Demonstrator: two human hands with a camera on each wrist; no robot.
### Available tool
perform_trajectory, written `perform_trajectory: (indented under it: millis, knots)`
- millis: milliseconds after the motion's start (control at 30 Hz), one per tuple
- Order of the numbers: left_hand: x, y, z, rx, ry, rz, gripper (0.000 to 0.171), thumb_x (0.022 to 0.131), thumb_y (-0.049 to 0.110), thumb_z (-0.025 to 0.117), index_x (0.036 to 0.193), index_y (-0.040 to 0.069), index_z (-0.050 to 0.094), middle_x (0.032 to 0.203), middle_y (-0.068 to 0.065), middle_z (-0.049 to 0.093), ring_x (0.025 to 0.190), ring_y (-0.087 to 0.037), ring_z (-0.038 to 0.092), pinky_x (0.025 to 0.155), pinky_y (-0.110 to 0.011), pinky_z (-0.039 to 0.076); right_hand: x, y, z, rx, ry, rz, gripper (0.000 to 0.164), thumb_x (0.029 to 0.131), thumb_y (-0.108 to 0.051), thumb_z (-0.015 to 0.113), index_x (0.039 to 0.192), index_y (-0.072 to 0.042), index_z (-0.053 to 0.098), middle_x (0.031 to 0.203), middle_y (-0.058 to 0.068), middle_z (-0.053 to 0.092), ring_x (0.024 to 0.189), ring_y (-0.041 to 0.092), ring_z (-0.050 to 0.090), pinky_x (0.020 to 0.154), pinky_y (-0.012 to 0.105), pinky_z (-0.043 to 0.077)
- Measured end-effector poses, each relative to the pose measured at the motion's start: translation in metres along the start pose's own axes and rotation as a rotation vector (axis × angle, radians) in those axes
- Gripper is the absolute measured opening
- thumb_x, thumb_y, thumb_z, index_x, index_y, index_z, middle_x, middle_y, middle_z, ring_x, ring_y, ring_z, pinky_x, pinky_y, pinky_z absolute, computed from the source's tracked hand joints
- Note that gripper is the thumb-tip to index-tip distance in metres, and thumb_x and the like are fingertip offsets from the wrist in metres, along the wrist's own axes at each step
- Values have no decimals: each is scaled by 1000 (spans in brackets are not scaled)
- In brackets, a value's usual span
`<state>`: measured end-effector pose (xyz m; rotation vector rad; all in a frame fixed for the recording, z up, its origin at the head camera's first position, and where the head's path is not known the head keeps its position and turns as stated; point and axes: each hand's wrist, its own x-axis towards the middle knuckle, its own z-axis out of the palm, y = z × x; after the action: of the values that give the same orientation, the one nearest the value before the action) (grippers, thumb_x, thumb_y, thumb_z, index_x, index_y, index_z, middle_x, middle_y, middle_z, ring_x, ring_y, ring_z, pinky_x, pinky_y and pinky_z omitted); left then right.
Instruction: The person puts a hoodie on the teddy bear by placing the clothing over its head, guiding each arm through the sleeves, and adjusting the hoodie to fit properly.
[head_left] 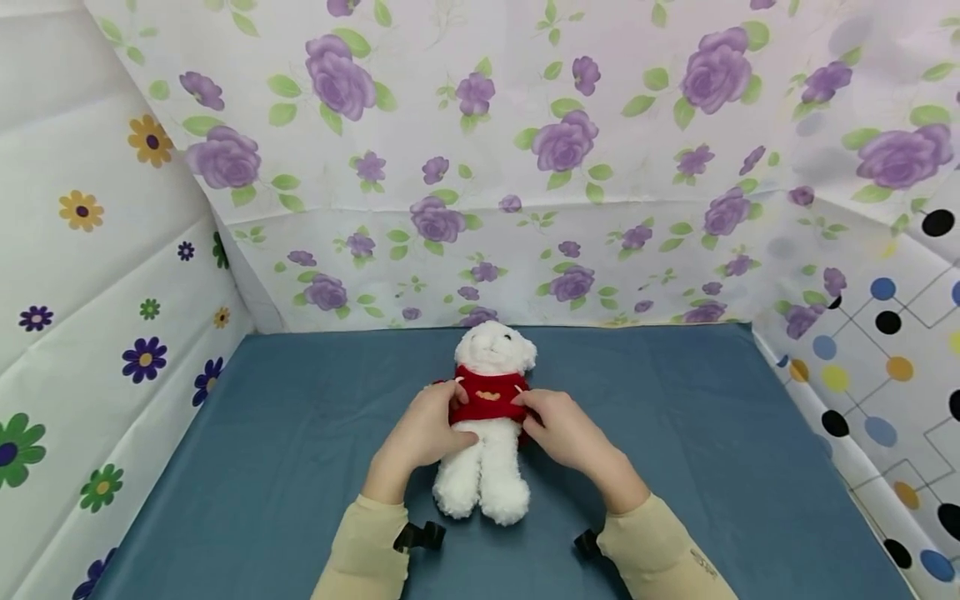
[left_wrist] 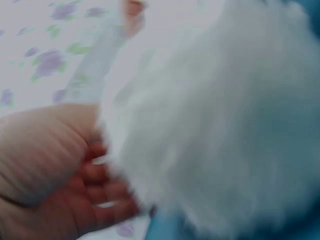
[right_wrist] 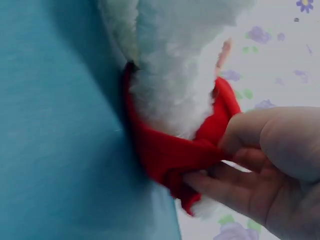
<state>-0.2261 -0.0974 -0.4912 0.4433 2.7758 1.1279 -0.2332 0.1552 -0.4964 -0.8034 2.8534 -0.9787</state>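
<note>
A white plush teddy bear (head_left: 491, 350) in a red sweater (head_left: 487, 396) lies on its back on the blue table cover, head away from me. My left hand (head_left: 423, 425) grips the bear's left-hand side as I see it, with fingers at the sweater and the thumb by the top of a leg. In the left wrist view, blurred white fur (left_wrist: 200, 130) hides the fingertips of that hand. On the other side, my right hand (head_left: 566, 429) pinches the sweater's edge. The right wrist view shows the sweater's hem (right_wrist: 170, 150) pulled away from the fur between thumb and fingers.
A blue cloth (head_left: 315, 417) covers the table. Behind it hangs a white sheet with purple roses (head_left: 566, 142). Patterned sheets stand at the left (head_left: 90, 350) and right (head_left: 885, 400). Black straps (head_left: 420, 536) show at both wrists, by the beige sleeves.
</note>
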Motion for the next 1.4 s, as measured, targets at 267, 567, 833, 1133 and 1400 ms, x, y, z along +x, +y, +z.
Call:
perform_trajectory:
  millis: [267,567,833,1133,1400]
  knots:
    - [-17,-26,14,114,34,193,30,88,6,84,79,17,58,73,7,51,70,-12,47,63,-30,45,-15,4,19,-96,12,-108,24,89,4,80,101,-15,71,99,-2,66,90,14,60,84,38,58]
    - [-28,-26,28,-123,234,104,35,85,6,87,93,11,54,86,-3,51,74,-16,50,68,-29,47,-20,-1,23,-80,126,-29,24,90,4,80,104,-14,71,117,8,62,102,22,63,84,39,60]
    - [-33,-13,39,-579,256,-267,59,96,26,82,132,9,39,124,-17,51,109,-29,56,90,-42,49,-20,-9,25,13,150,241,25,94,-9,79,105,-11,57,78,2,57,64,18,53,59,34,47]
    - [-24,-4,49,-586,406,-203,41,94,15,83,115,6,49,95,-12,59,83,-23,56,73,-33,48,-16,-6,24,301,111,223,18,100,-2,63,107,-17,58,75,1,56,53,14,47,57,32,46]
    - [-18,-2,58,-470,529,-87,36,89,2,84,80,11,50,61,2,40,56,-10,38,57,-26,32,-29,-8,21,155,7,259,15,100,-6,67,106,-11,54,66,1,51,53,15,45,55,31,42]
